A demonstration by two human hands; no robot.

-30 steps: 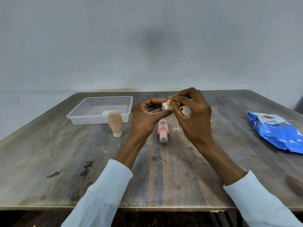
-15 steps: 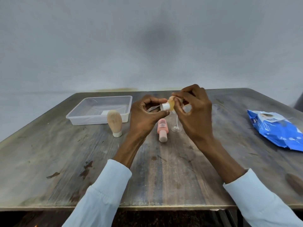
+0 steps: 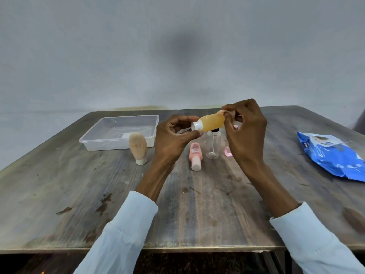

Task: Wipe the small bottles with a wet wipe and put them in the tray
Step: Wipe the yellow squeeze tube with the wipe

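Note:
A small orange bottle (image 3: 212, 122) with a white cap lies sideways in the air between my hands. My left hand (image 3: 173, 139) pinches its capped end. My right hand (image 3: 245, 133) pinches a bunched wet wipe (image 3: 227, 112) against the bottle's other end. Below them on the table, a pink bottle (image 3: 195, 155) lies on its side, a clear bottle (image 3: 213, 146) with a black top stands upright, and a pale pink bottle (image 3: 228, 151) shows partly behind my right hand. A beige tube (image 3: 137, 147) stands on its cap beside the clear plastic tray (image 3: 94, 140).
A blue wet-wipe pack (image 3: 331, 157) lies at the table's right side. The wooden table (image 3: 79, 194) ends at a front edge near my sleeves. A grey wall stands behind the table.
My right hand slid along the orange bottle from near the cap to its far end, uncovering the body. Both hands rose slightly. The clear and pale pink bottles now show.

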